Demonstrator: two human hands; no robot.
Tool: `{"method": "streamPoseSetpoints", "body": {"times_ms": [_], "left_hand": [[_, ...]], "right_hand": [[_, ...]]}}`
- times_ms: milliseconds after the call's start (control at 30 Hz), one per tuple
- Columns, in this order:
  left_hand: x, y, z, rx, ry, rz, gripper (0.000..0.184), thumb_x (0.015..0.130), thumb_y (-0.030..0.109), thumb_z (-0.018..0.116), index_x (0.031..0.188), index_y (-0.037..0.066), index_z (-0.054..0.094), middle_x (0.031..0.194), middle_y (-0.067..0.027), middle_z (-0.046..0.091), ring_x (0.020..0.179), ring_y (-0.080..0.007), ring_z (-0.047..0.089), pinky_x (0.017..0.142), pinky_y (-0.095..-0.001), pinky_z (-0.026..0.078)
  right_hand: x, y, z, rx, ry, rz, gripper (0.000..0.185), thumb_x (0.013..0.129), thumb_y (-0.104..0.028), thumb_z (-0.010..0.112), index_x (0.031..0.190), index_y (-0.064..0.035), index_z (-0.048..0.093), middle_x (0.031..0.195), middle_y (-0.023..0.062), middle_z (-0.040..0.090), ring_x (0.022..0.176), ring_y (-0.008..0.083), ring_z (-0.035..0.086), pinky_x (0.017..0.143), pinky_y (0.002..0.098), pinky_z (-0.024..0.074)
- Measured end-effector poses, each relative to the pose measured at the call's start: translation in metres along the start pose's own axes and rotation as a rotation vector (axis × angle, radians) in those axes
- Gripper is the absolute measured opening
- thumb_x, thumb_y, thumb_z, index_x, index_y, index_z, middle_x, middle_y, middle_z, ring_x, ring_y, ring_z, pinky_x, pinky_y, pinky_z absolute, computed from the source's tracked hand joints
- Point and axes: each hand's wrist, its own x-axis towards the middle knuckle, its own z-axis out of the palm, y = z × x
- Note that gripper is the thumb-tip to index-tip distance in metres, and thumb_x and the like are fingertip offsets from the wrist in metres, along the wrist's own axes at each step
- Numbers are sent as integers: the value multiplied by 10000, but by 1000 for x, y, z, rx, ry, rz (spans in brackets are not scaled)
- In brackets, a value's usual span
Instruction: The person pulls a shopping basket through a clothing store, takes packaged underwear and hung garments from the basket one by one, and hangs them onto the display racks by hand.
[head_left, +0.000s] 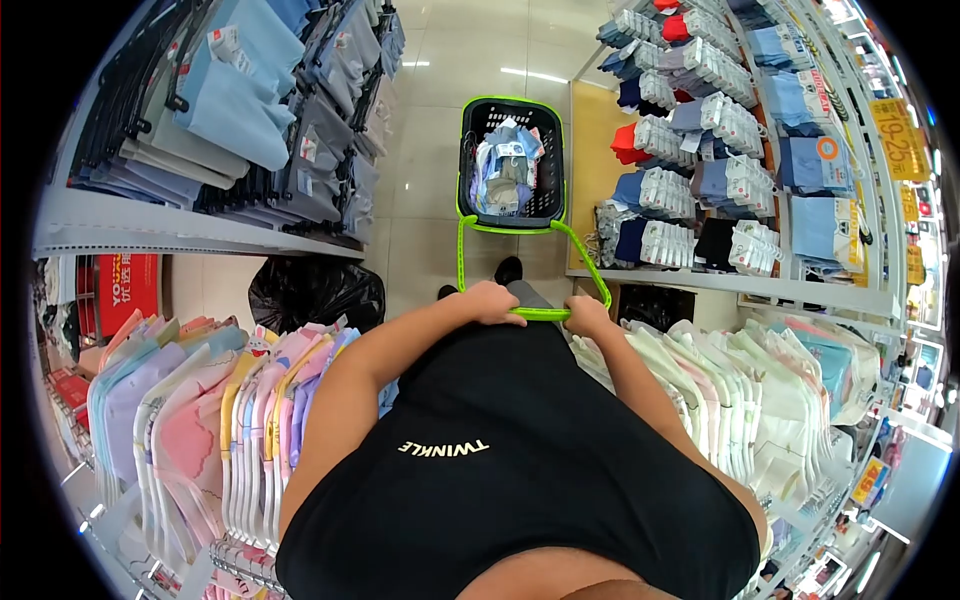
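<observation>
My left hand (490, 303) is closed around the left end of a bright green basket handle (545, 315). On the handle's right end my right hand (588, 316) is closed as well. The handle's two arms run forward to a black shopping basket (466, 165) with a green rim, which stands on the floor ahead of me. Inside it lies a pile of packaged clothing (510, 165) in light blue, white and grey. Part of a dark shoe (509, 270) shows between my hands and the basket.
Racks of hanging blue and grey garments (240, 85) line the left side. Packaged socks or underwear (690, 190) hang at right. Pastel children's clothes (280, 400) hang by my left arm, pale ones (720, 390) by my right. A black plastic bag (315, 292) sits beneath the left shelf.
</observation>
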Motion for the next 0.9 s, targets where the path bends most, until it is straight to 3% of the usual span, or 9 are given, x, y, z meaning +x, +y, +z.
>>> {"method": "streamPoseSetpoints", "body": {"times_ms": [267, 400, 500, 567, 600, 667, 733, 800, 900], "left_hand": [[5, -8, 10, -5, -3, -53, 623, 859, 671, 512, 974, 83, 681, 891, -193, 679, 857, -386, 645, 753, -481, 503], [9, -20, 7, -38, 60, -122, 602, 837, 663, 549, 967, 91, 684, 866, -179, 680, 862, -382, 644, 759, -476, 504], [11, -25, -4, -42, 81, -240, 533, 827, 588, 622, 959, 73, 655, 958, -152, 679, 929, -352, 642, 805, -459, 502], [22, -34, -6, -3, 433, -126, 459, 836, 491, 667, 977, 55, 633, 991, -148, 668, 947, -339, 631, 822, -449, 495], [24, -30, -17, 11, 436, -117, 459, 836, 491, 667, 977, 55, 633, 991, -148, 668, 947, -339, 631, 822, -449, 495], [20, -1, -63, -307, 684, -18, 346, 867, 344, 679, 1026, 42, 622, 1010, -150, 652, 972, -299, 626, 846, -402, 491], [12, 43, -114, -530, 655, 19, 307, 891, 295, 661, 1041, 33, 610, 984, -123, 650, 967, -244, 631, 861, -364, 484], [-10, 94, -163, -1241, 616, 344, 296, 916, 280, 643, 1074, 34, 595, 987, -87, 641, 970, -200, 619, 864, -345, 476], [-78, 169, -222, -1344, 396, 759, 397, 929, 368, 635, 1084, 7, 575, 1039, -107, 627, 973, -218, 603, 871, -355, 470]], "right_hand": [[15, -2, 20, -6, -76, 3, 297, 716, -173, 635, 992, -102, 718, 967, 177, 695, 950, 351, 657, 836, 453, 526], [29, -4, 27, -16, 102, -7, 266, 714, -192, 647, 953, -103, 721, 922, 183, 694, 918, 356, 660, 814, 457, 529], [45, -3, 22, 4, 214, -50, 251, 712, -206, 653, 927, -95, 721, 894, 184, 694, 894, 357, 663, 806, 463, 529], [55, -4, 13, 5, 254, -32, 216, 726, -198, 639, 896, -90, 718, 877, 180, 695, 893, 353, 669, 807, 455, 529], [60, -6, 8, 7, 284, -11, 187, 741, -190, 625, 866, -85, 716, 860, 177, 695, 892, 349, 675, 808, 447, 529], [72, -9, -2, -12, 216, 37, 203, 755, -198, 618, 885, -76, 716, 891, 174, 699, 916, 342, 677, 826, 435, 530], [79, -5, -8, -31, 142, 96, 220, 770, -205, 611, 905, -67, 716, 921, 172, 704, 939, 335, 680, 845, 423, 530], [86, -2, -12, -92, 84, 128, 257, 787, -212, 605, 950, -43, 710, 1012, 164, 703, 980, 320, 679, 860, 408, 535], [95, 9, -22, -131, 53, 127, 290, 783, -199, 610, 1003, -37, 706, 1086, 166, 690, 997, 311, 677, 852, 407, 543]]}}
